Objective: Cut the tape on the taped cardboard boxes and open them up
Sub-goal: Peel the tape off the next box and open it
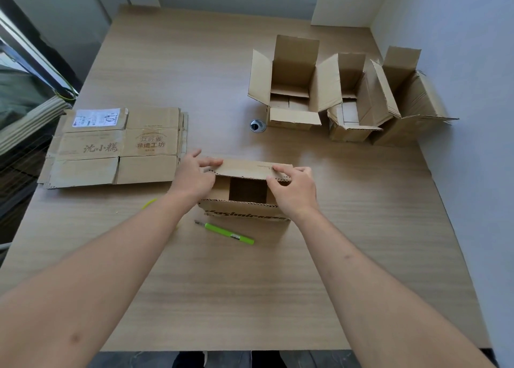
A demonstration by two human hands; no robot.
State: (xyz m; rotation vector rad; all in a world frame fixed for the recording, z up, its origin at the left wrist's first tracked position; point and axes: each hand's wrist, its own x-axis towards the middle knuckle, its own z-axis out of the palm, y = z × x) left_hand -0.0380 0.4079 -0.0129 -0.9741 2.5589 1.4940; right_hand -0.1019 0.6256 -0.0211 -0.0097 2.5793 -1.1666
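A small brown cardboard box with dark lettering on its near flap stands in the middle of the wooden table. Its top gapes, showing a dark inside. My left hand pinches the left end of the far flap, and my right hand pinches its right end; the flap is lifted. A green utility knife lies on the table just in front of the box, held by neither hand.
A stack of flattened cartons with printed characters and a shipping label lies at the left. Three opened boxes stand in a row at the back right. A round cable hole sits beside them. A yellow-green strip lies under my left forearm.
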